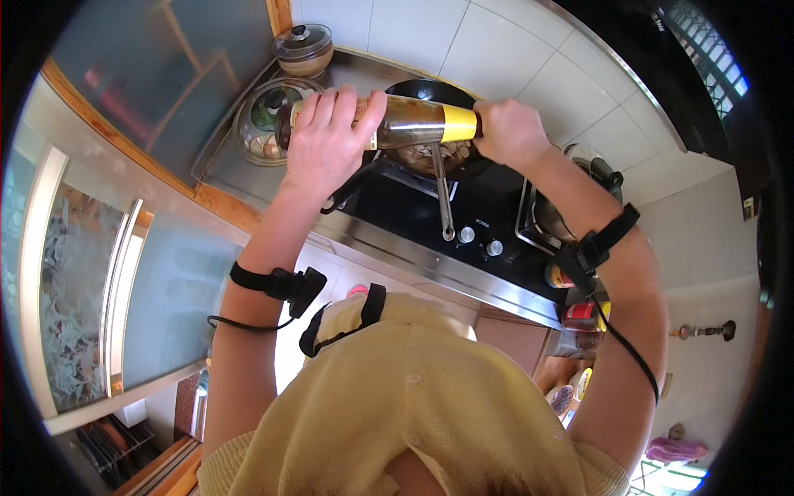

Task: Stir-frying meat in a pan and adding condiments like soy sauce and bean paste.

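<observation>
A glass bottle (409, 124) with a yellow neck label lies almost level between my hands, above a black wok (428, 90) on the gas stove. My left hand (332, 133) wraps around its body near the base. At the other end, my right hand (512, 130) closes around the bottle's neck and hides its mouth. Below the bottle, pieces of meat (456, 152) show in the wok. A metal utensil (441, 192) rests in the wok, its handle sticking out over the stove front.
On the left of the counter stand a glass-lidded bowl (248, 124) and a lidded pot (305, 59). A second pan (552, 214) sits on the right burner, under my right forearm. Jars (582, 316) stand beyond the stove's right end. Two knobs (466, 234) are at the stove's front.
</observation>
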`<control>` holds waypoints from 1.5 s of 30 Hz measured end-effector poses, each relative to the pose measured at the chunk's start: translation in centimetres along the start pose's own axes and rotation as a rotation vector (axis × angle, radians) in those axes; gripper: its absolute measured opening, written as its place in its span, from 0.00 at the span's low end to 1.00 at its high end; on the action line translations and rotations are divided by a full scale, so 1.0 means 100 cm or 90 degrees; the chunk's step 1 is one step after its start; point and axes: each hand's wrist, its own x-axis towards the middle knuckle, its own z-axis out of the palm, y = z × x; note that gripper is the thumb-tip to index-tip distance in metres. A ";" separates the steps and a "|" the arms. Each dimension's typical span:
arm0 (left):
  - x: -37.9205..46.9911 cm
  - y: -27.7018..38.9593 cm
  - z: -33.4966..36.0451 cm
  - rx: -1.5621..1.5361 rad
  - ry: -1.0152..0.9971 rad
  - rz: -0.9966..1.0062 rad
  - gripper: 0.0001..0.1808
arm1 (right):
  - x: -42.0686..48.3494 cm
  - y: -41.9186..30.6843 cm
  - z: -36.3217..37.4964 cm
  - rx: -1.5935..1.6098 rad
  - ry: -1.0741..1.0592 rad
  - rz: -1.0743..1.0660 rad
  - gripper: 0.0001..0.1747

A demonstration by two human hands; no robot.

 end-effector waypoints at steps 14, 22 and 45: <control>-0.008 -0.058 0.025 -0.921 -0.545 -0.374 0.46 | 0.058 -0.010 -0.042 -0.210 0.244 -0.259 0.11; 0.023 -0.025 0.021 -0.823 -0.433 -0.287 0.43 | 0.027 0.018 -0.070 -0.237 0.364 -0.251 0.12; 0.070 0.380 -0.076 -1.452 -1.005 0.312 0.38 | -0.474 0.045 -0.096 -0.406 0.060 0.254 0.06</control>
